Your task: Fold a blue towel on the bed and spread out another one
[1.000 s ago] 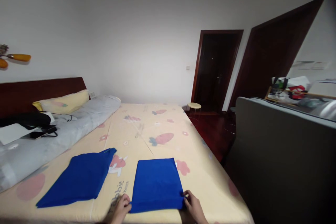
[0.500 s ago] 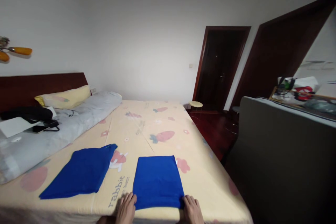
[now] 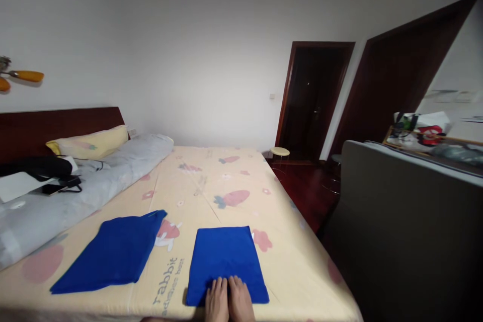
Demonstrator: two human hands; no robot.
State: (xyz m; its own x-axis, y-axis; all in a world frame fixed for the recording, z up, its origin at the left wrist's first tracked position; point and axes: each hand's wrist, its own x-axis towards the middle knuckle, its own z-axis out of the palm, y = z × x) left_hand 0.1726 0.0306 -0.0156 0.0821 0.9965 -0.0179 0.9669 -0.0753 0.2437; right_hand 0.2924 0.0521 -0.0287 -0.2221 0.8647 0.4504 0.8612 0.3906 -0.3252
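Observation:
A blue cloth (image 3: pixel 226 251), squarish and flat, lies on the patterned bed sheet (image 3: pixel 294 266) near the bed's front edge. My left hand (image 3: pixel 217 299) rests on its lower middle, palm down, with the fingers laid on the fabric. Right beside it, my right hand (image 3: pixel 240 298) lies flat on the same cloth, the two hands side by side. Neither hand grips anything. Off to the left is a second blue cloth (image 3: pixel 109 254), slanted in shape, with one corner pointing up and right.
A rolled grey quilt (image 3: pixel 124 176) runs along the bed's left, bearing a black bag (image 3: pixel 35 166) and papers. A yellow pillow (image 3: pixel 94 143) leans near the headboard. A dark grey panel (image 3: pixel 392 221) stands at right, a stool (image 3: pixel 279 152) near the door.
My hands have left the near cloth's two lower corners and come together on its lower middle. The cloth's near edge now looks flatter and slightly wider.

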